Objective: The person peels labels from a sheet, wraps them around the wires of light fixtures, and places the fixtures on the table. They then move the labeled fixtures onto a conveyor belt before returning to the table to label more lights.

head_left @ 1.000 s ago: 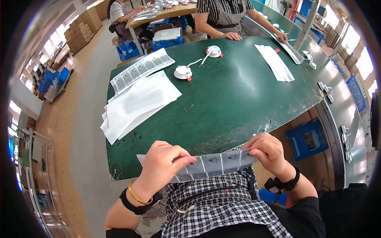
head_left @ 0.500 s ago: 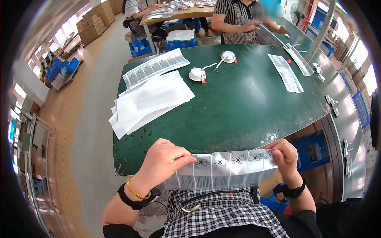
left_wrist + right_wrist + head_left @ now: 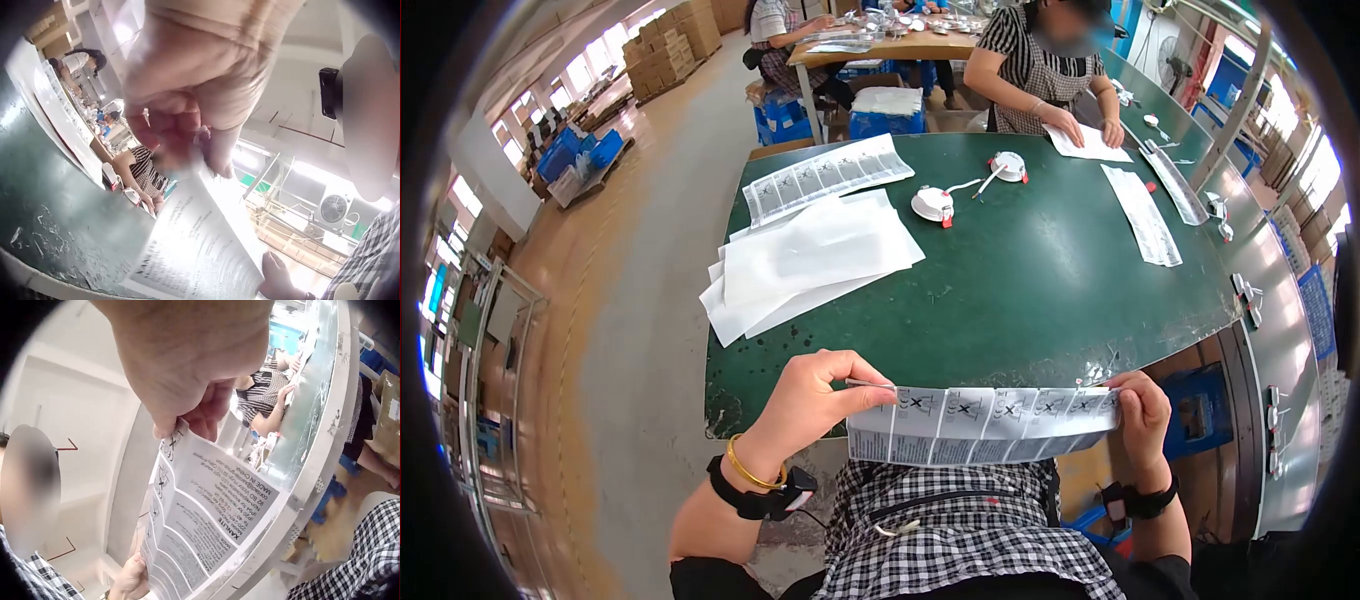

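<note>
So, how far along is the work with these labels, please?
Done, it seems: only the lifting. The label strip is in hand, in the grip of the left hand and right hand, with a row of printed labels on it. Probably left: peeling and using them; another printed strip lies behind the white sheets. Whether the two downlights carry labels, I cannot tell.
</note>
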`<state>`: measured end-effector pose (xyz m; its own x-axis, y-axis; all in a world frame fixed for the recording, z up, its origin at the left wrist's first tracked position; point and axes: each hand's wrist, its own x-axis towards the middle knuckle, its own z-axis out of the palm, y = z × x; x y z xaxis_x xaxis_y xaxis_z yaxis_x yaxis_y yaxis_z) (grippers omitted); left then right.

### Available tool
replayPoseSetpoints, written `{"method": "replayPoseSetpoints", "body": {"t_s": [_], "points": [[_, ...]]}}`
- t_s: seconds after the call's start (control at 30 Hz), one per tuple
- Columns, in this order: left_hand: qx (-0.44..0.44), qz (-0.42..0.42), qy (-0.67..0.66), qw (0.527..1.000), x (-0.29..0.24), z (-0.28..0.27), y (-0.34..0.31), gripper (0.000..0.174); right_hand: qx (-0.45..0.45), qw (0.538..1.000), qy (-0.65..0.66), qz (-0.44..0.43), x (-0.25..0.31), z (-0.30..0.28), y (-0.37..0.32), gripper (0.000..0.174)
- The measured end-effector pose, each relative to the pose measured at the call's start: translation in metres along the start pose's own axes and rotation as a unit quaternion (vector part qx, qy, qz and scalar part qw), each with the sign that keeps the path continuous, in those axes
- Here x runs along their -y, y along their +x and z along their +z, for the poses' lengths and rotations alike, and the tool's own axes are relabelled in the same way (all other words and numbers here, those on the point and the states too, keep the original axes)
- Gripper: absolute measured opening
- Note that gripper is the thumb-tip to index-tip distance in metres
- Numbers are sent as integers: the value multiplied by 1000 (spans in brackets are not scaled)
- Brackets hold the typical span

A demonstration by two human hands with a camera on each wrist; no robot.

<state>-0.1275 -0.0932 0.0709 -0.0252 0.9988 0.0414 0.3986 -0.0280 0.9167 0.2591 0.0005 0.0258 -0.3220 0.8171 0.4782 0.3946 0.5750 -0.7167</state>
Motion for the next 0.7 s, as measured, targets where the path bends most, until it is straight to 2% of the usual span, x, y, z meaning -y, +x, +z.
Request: {"method": "replayPoseSetpoints", "body": {"t_s": [0.07,0.17,0.2,0.27,0.4,0.47,0.5,0.53,0.57,0.6,0.63,0.67,0.7], "points": [[-11,-28,-71,997,1,1,-1,13,-6,1000,0,1,3,0,-2,6],[-9,-68,-108,992,6,1,0,13,-16,1000,0,19,9,2,-4,7],[-8,-66,-110,992,7,1,2,13,-17,999,2,36,11,3,-6,8],[-24,-3,-144,989,11,5,8,11,-37,998,12,49,5,5,-11,9],[9,11,-148,989,23,8,14,11,-77,995,-22,53,4,7,-19,10],[-17,-1,-86,996,20,6,19,8,-33,987,-75,135,13,4,-27,13],[-24,-18,-92,995,20,7,19,8,-39,982,-109,151,16,6,-32,14],[-25,-30,-99,994,24,6,18,8,-5,976,-113,188,20,2,-34,17],[-50,-16,-93,994,33,5,19,7,6,979,-65,195,6,4,-40,20],[-58,-40,-59,996,43,-6,18,17,-22,980,48,194,9,5,-37,24],[-58,-41,108,992,28,-16,14,32,-40,984,-14,171,1,1,-38,26],[-23,-8,105,994,15,-25,14,32,-45,985,-72,150,-10,-7,-42,29],[-68,-8,177,982,8,-35,15,34,-76,980,-87,162,-20,-14,-44,29]]}}
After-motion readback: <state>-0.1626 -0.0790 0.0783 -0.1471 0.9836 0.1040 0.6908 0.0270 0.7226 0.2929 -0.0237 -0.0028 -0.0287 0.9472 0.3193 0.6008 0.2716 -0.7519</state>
